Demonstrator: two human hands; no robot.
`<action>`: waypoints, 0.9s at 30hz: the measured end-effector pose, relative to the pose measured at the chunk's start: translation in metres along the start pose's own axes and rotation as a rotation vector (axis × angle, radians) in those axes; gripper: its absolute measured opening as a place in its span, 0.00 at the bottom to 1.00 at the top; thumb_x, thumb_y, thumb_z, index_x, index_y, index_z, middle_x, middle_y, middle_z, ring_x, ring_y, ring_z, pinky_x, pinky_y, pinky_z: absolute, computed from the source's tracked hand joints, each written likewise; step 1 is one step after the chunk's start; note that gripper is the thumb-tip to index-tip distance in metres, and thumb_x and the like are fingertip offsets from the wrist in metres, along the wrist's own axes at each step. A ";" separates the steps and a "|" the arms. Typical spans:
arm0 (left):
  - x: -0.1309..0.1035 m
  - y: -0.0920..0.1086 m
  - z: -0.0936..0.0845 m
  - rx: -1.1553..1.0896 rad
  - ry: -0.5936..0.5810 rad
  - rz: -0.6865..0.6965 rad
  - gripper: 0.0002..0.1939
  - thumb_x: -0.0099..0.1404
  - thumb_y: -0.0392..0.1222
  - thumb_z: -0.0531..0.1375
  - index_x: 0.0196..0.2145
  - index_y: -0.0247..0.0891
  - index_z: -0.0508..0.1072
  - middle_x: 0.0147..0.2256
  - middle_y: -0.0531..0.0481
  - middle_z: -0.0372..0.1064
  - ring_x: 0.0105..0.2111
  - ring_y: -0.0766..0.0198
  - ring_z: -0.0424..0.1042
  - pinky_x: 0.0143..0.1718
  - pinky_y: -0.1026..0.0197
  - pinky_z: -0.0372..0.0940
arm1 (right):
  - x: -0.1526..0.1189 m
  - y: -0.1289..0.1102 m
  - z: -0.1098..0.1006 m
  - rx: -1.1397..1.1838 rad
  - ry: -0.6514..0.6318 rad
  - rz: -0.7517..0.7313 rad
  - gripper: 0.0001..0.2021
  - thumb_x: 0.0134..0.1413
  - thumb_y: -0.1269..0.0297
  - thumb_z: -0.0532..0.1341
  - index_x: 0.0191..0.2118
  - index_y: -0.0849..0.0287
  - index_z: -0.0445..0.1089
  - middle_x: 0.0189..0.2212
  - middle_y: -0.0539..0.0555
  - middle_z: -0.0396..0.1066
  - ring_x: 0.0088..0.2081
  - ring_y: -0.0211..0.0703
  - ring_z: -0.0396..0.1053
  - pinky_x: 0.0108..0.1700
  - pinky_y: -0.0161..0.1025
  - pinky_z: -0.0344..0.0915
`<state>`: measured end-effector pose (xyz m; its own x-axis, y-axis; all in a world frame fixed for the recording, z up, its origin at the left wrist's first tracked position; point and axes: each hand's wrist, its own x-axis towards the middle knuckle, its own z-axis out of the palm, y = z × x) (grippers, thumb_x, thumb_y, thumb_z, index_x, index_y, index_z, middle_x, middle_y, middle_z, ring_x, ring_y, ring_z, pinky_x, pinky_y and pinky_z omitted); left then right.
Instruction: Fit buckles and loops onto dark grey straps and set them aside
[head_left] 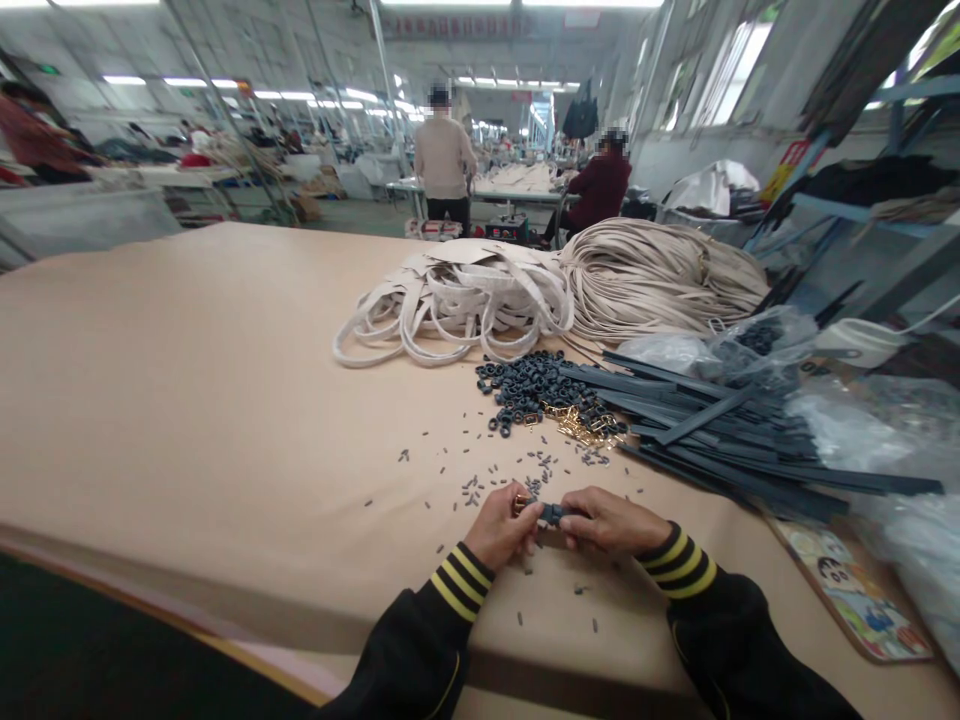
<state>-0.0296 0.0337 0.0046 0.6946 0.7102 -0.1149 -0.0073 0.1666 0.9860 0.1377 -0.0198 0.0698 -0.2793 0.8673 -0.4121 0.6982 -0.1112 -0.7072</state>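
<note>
dark-grey strip (553, 514) pinched in both curled hands (501, 527) (611, 519), ends hidden; gold piece (520, 501) half-covered.

Black sleeves (409, 650) carry thin yellow piping (448, 685) and end in cuffs (464, 580) ringed with yellow stripes (452, 597)

A factory workshop: rows of ceiling lights (592, 3), a broad worktable (187, 400), bundled beige straps (660, 280), people (444, 155) beyond.

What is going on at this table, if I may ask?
A person's left hand and right hand hold a small dark strap piece between them, with a gold-coloured part at the left fingers. Beyond lie dark loops and gold-coloured fittings, with dark strips to the right and beige straps farther back.
</note>
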 end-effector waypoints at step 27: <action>0.002 -0.002 -0.003 -0.022 0.015 -0.009 0.14 0.56 0.49 0.55 0.26 0.37 0.57 0.14 0.59 0.62 0.11 0.73 0.61 0.10 0.73 0.52 | -0.013 0.014 0.020 -0.166 0.426 -0.032 0.06 0.48 0.64 0.57 0.33 0.60 0.65 0.26 0.51 0.68 0.29 0.38 0.64 0.32 0.33 0.56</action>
<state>-0.0302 0.0368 0.0024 0.6837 0.7189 -0.1252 -0.0177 0.1879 0.9820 0.1379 -0.0418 0.0538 -0.0307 0.9952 -0.0934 0.7993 -0.0317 -0.6001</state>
